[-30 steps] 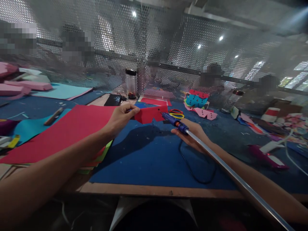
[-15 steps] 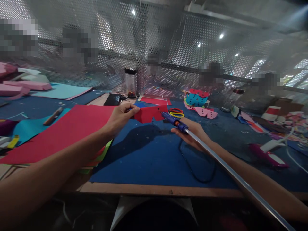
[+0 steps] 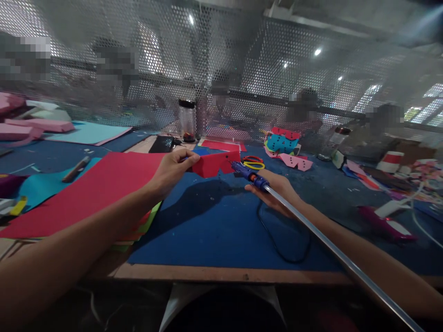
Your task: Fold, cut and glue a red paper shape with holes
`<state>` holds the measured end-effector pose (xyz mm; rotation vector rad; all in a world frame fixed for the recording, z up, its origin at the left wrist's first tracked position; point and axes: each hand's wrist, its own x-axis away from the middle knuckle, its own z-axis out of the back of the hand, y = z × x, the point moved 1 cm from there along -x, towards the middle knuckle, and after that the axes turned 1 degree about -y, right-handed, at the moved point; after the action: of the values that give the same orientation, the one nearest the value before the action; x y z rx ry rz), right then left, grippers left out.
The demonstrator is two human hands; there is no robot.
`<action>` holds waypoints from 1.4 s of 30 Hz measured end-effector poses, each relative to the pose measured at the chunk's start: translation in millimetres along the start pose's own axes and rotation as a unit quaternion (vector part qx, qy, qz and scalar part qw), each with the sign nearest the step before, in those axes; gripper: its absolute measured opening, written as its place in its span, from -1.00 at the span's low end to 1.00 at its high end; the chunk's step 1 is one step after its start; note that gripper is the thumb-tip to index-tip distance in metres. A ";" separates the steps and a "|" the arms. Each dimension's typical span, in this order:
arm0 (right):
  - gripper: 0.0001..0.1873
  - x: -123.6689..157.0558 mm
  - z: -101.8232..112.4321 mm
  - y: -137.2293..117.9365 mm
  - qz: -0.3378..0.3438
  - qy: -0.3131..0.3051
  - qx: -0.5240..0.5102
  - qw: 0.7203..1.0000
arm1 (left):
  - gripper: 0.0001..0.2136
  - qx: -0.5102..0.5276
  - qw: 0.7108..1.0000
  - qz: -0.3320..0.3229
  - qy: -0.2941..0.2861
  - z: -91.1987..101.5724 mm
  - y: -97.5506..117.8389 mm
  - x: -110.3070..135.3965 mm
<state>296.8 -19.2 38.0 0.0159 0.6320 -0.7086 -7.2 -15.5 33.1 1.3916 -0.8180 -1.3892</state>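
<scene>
My left hand point(image 3: 178, 166) pinches the left end of a small red cut-out paper piece point(image 3: 212, 164), raised over the blue work mat point(image 3: 207, 230). Dark dots show near the piece's right end. My right hand point(image 3: 277, 186) is closed around a blue glue gun point(image 3: 251, 176), whose nozzle points left and meets or nearly meets the red piece near a dot. A long clear glue stick point(image 3: 332, 246) runs out of the gun's back toward the lower right. Beyond the nozzle lie scissors with red and yellow handles point(image 3: 254, 164).
Large red sheets point(image 3: 90, 189) lie on the left, with a knife-like tool point(image 3: 76, 169) beyond. Dotted pink pieces point(image 3: 296, 161) and a blue dotted piece point(image 3: 282, 144) are at the back right. A lidded jar point(image 3: 187, 121) stands behind. A purple-white device point(image 3: 387, 223) lies right.
The nozzle has shifted very slightly left along the red piece, with another dark dot by its tip. Both hands keep their grip.
</scene>
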 end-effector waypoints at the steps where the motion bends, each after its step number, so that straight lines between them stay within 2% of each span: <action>1: -0.67 -0.3 0.3 -0.1 -0.001 -0.003 0.001 1.000 | -0.70 0.000 1.000 -0.001 0.000 0.3 -0.1 -0.1; 7: -0.66 -1.2 0.4 -0.4 -0.005 -0.005 0.000 1.000 | -0.70 0.008 1.000 -0.009 -0.007 1.9 -1.6 -1.0; 22: -0.67 0.3 1.0 -1.5 0.000 0.008 -0.007 1.000 | -0.73 0.031 0.999 0.023 -0.007 -1.7 7.2 4.6; 42: -0.69 3.2 -3.7 1.9 -0.012 0.007 -0.006 1.000 | -0.71 0.015 1.000 0.009 -0.009 -0.7 6.3 3.6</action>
<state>297.8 -18.9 32.9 0.0015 0.6516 -0.7284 -5.0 -20.8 37.7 1.3937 -0.8650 -1.3832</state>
